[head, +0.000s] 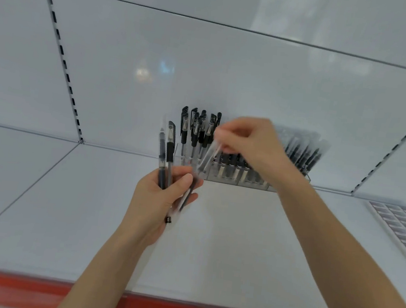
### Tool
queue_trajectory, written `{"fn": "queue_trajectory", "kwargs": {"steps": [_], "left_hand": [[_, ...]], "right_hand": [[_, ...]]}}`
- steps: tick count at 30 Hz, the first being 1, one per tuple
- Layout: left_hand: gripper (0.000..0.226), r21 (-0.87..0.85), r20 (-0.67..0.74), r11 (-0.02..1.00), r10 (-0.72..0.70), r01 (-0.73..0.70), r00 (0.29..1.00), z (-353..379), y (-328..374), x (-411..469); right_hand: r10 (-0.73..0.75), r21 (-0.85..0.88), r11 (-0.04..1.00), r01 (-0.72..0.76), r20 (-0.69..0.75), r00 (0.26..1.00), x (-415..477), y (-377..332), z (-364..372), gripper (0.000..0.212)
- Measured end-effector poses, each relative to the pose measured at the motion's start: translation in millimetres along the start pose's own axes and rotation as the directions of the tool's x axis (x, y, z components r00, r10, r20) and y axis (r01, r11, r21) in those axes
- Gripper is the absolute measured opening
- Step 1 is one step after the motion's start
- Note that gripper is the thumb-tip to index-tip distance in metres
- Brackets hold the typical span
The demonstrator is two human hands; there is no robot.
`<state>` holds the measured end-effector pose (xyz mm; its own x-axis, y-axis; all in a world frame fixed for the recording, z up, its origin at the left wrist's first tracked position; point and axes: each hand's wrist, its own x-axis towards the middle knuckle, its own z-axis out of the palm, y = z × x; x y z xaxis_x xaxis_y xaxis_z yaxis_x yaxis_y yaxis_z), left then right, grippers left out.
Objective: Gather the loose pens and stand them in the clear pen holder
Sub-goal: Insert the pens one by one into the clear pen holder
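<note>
My left hand grips a small bunch of clear-barrelled black pens, their caps pointing up. My right hand pinches the top of one more clear pen, which slants down into the bunch at my left fingers. Behind both hands, against the back wall, stands the clear pen holder. Several black-capped pens stand upright in its left part. My right hand hides part of its middle.
The white shelf runs to a red front edge. More dark pens lean in the holder's right part. A tray of small grey items lies at the far right. Slotted uprights line the back wall.
</note>
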<state>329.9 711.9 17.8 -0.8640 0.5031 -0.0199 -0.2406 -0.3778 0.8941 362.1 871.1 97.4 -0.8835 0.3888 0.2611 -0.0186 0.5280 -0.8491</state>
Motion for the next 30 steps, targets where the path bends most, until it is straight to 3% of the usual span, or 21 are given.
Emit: {"fn": "queue_trajectory", "kwargs": {"steps": [4,6,10,13,23,30], "left_hand": [[0.011,0.182,-0.041,0.983,0.000,0.008,0.999,-9,0,-3],[0.017,0.264,-0.051,0.964,-0.002,0.015,0.999,-9,-2,-5],[0.035,0.329,-0.055,0.944,0.013,0.005,0.998,-9,-3,-5],[0.032,0.304,-0.066,0.953,0.002,0.018,0.998,-9,-2,-7],[0.023,0.267,-0.049,0.963,-0.031,0.043,0.998,-11,-2,-10],[0.038,0.204,-0.025,0.977,-0.056,0.060,0.998,-13,-3,-8]], "right_hand": [[-0.146,-0.131,0.986,0.107,-0.342,0.928,26,-1,-29,0.007],[-0.250,-0.265,0.952,0.152,-0.391,0.886,37,0,-34,0.012],[-0.346,-0.407,0.892,0.197,-0.333,0.877,49,3,-31,0.016],[-0.373,-0.464,0.857,0.222,-0.264,0.889,54,7,-24,0.018],[-0.434,-0.507,0.815,0.280,-0.214,0.875,56,10,-18,0.018],[-0.426,-0.568,0.771,0.288,-0.124,0.896,58,4,-26,0.019]]}}
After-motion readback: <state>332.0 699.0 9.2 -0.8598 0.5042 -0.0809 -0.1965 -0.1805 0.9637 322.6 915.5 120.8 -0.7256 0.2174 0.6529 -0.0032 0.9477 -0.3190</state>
